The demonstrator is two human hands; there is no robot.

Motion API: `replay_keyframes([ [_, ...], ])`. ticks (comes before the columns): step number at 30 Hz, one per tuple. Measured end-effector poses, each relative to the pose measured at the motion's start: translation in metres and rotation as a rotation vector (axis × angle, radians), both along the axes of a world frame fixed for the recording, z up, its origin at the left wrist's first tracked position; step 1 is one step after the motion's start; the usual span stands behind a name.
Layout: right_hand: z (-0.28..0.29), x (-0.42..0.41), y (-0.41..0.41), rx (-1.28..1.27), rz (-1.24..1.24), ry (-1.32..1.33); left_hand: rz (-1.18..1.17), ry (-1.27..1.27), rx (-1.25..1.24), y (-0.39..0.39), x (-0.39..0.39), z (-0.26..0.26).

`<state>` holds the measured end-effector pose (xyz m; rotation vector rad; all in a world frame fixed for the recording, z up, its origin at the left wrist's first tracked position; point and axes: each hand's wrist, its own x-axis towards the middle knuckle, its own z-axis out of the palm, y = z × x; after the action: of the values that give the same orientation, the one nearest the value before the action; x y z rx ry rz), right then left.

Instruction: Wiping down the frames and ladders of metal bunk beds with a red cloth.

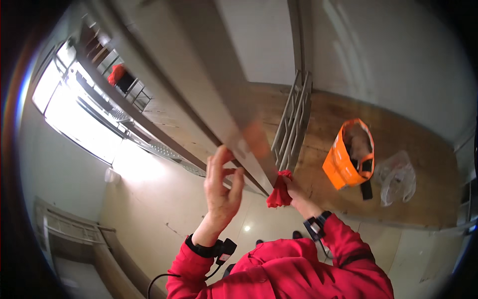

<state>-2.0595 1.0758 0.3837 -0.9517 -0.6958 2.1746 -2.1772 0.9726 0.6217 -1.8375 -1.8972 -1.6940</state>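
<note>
A tall grey panel (179,74), perhaps a door, slants down from the upper left in front of me. My left hand (220,190) is raised at its dark edge, with the index fingertip against it and the thumb held apart. Bunched red cloth (279,194) is in the grip of my right hand (297,195). That cloth presses at the panel's lower corner, and part of my right fingers is hidden behind it. Black straps with small devices are on both wrists, over red sleeves.
Right of the panel, an orange bag (338,164) with things inside stands on a wooden board (429,207), beside a clear plastic bag (397,179). Grey metal rails (293,123) rise behind the cloth. A bright window (82,123) and a bed frame (71,228) are at left.
</note>
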Motion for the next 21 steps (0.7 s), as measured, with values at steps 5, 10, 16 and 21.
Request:
replay_keyframes([
  [5,0.164,0.027,-0.005,0.648,0.072,-0.123,-0.074,-0.072,0.004,-0.009,-0.011,0.005],
  [10,0.224,0.048,-0.043,1.646,-0.106,-0.499,-0.411,-0.348,-0.041,-0.025,-0.015,-0.006],
  [16,0.245,0.007,-0.064,1.951,0.146,-0.604,-0.636,-1.481,-0.311,-0.028,-0.014,-0.041],
  [21,0.269,0.033,-0.031,2.178,-0.417,-0.508,-0.544,-1.204,0.234,-0.013,-0.062,0.028],
])
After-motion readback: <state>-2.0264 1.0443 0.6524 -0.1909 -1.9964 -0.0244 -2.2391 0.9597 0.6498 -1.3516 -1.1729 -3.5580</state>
